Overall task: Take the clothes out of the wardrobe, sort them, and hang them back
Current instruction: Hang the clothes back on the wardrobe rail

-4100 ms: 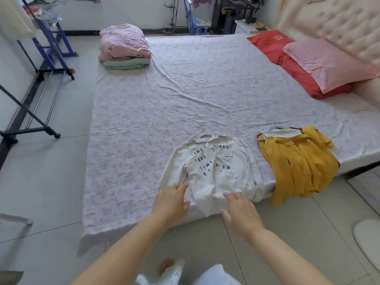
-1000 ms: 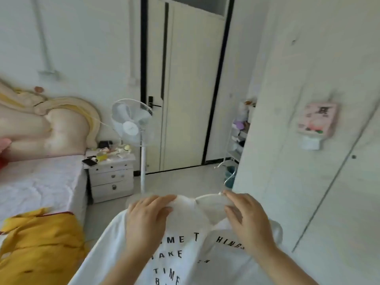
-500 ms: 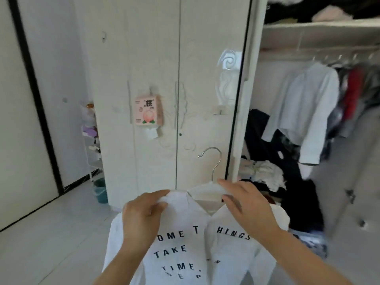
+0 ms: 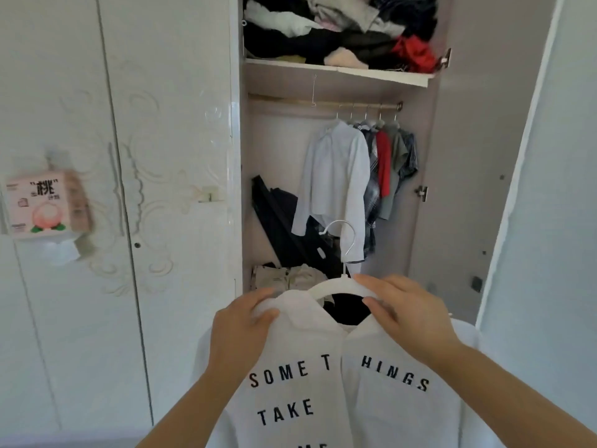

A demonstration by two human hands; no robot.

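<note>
Nearest the camera hung a white button-front shirt (image 4: 339, 383) printed in black capitals, "SOME T HINGS" on the top line and "TAKE" below it; a third line was cut off at the bottom edge. The shirt sat on a white plastic hanger with a thin metal hook (image 4: 336, 286), raised in front of the open wardrobe. The left hand (image 4: 240, 321) gripped the shirt's left shoulder and collar, fingers curled over the cloth and thumb underneath. The right hand (image 4: 410, 312) closed over the hanger's right arm beside the neck opening, thumb pinching from below. Both forearms reached up from the lower edge.

Beyond the hook, the wardrobe floor held a beige folded garment (image 4: 287, 278) and a slumped pile of dark clothes (image 4: 281, 221). Towards the right end of the wooden hanging rail (image 4: 323, 103) hung a white long-sleeved shirt (image 4: 336, 176), then plaid, red (image 4: 383, 163) and grey-green garments close together. The white upper shelf (image 4: 339, 70) carried a jumbled heap of mixed clothes (image 4: 339, 27). On the closed white wardrobe door (image 4: 168, 156) to the left hung a pink tissue pack (image 4: 42, 205) showing a peach and the character "桃".
</note>
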